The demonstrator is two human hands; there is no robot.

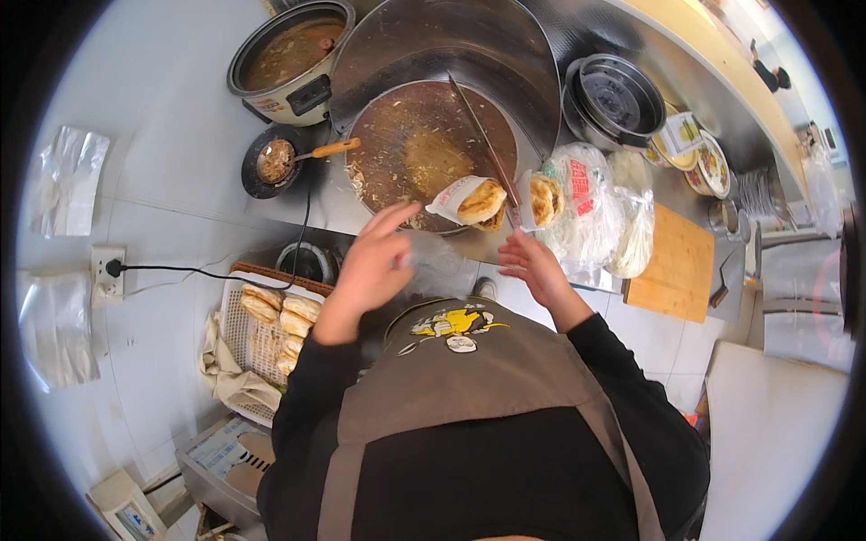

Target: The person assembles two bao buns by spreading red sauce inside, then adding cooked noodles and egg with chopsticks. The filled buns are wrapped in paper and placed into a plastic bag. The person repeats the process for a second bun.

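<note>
My left hand [374,266] is over the counter's near edge, slightly blurred, its fingers apart and bent with nothing visible in them. Clear plastic film [437,266] hangs just beside it. My right hand [538,275] has its fingers spread, the tips close below a flatbread bun [546,200] in a white paper sleeve. Another browned bun [481,204], partly in a paper sleeve, lies at the near edge of the round chopping block [388,117]. Between the two buns runs a long knife [483,135], pointing away across the block.
A curved metal guard [433,36] rises behind the block. Left are a cooker pot [293,68], a ladle [311,155] on a black bowl, and a basket [236,347] of buns. Right are plastic bags [577,212], stacked pans [622,95] and a wooden board [672,261].
</note>
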